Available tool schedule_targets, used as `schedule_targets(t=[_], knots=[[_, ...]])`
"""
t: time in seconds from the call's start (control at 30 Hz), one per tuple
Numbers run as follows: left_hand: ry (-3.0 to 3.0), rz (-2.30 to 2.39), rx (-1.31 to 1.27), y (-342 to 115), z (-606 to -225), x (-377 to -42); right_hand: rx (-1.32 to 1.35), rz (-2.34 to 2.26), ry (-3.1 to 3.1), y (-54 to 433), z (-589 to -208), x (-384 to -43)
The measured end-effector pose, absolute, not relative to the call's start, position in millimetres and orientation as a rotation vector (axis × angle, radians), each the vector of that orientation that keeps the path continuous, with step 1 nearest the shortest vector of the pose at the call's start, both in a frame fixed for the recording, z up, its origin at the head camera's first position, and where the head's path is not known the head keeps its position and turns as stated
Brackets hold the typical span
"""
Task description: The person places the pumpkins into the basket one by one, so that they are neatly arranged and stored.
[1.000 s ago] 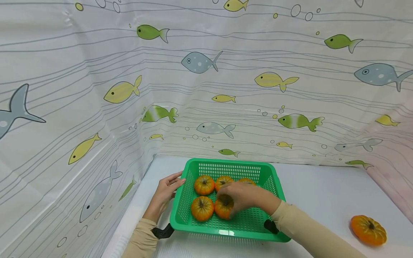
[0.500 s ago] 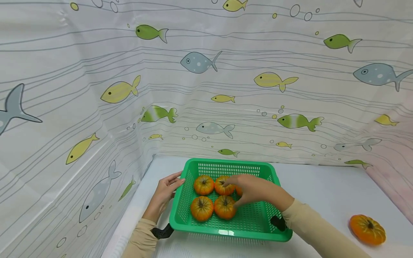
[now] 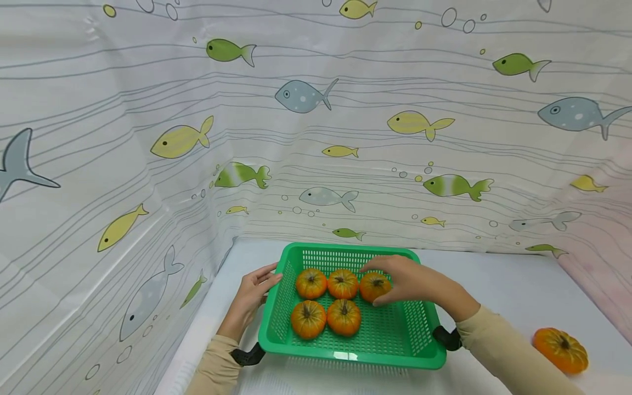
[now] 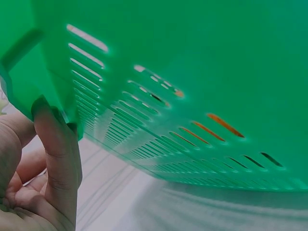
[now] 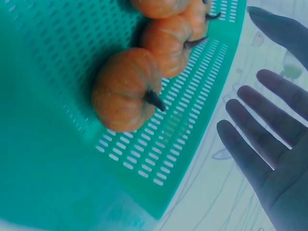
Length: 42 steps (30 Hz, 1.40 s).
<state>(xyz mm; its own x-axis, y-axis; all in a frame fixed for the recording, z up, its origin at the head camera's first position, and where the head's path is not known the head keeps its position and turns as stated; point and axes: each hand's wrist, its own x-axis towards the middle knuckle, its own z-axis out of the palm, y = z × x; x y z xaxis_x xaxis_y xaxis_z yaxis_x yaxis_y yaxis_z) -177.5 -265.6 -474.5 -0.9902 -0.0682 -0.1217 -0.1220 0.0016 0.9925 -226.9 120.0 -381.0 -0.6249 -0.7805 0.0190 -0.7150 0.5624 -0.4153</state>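
A green plastic basket (image 3: 380,336) holds several small orange pumpkins in two rows. At its left rim, my left hand (image 3: 250,299) grips the edge; the left wrist view shows fingers (image 4: 57,149) bent against the rim. My right hand (image 3: 410,280) hovers over the right part of the basket, beside the back-row right pumpkin (image 3: 374,287). Its fingers (image 5: 260,144) are spread with nothing between them in the right wrist view. Two pumpkins form the front row, the right one (image 3: 344,317) near the basket's middle.
Another orange pumpkin (image 3: 560,351) lies on the white table (image 3: 484,296), well right of the basket. Behind and to the left hangs a white sheet (image 3: 306,44) printed with fish.
My right hand has left the front-row right pumpkin and moved right and back, uncovering the back-row pumpkins. The left hand stays on the rim.
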Motion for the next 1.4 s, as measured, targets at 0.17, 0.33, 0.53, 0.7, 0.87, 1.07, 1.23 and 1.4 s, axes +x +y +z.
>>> schedule_targets(t=[0.17, 0.33, 0.53, 0.7, 0.87, 1.07, 1.23, 1.4], knots=[[2.189, 2.187, -0.209, -265.6, -474.5, -177.3, -1.221, -0.583, 2.647, 132.5, -381.9, -224.9], [2.195, 2.187, -0.221, -265.4, -474.3, -177.4, -1.182, -0.601, 2.68, 148.1, -384.5, -222.8], [2.2, 2.185, -0.222, -265.7, -474.0, -177.4, -1.147, -0.674, 2.703, 170.5, -381.5, -221.3], [2.203, 2.186, -0.214, -266.3, -473.8, -177.2, -1.077, -0.762, 2.717, 190.9, -379.8, -221.0], [2.192, 2.19, -0.213, -266.0, -474.1, -177.3, -0.979, -0.773, 2.758, 213.0, -384.5, -218.7], [2.198, 2.187, -0.214, -266.0, -475.2, -177.6, -0.935, -0.74, 2.84, 243.7, -394.3, -215.0], [2.197, 2.191, -0.217, -266.1, -475.4, -177.8, -0.841, -0.71, 2.889, 270.6, -402.7, -208.2], [2.208, 2.18, -0.216, -265.9, -475.1, -178.2, -0.684, -0.668, 2.898, 298.4, -414.0, -200.4]])
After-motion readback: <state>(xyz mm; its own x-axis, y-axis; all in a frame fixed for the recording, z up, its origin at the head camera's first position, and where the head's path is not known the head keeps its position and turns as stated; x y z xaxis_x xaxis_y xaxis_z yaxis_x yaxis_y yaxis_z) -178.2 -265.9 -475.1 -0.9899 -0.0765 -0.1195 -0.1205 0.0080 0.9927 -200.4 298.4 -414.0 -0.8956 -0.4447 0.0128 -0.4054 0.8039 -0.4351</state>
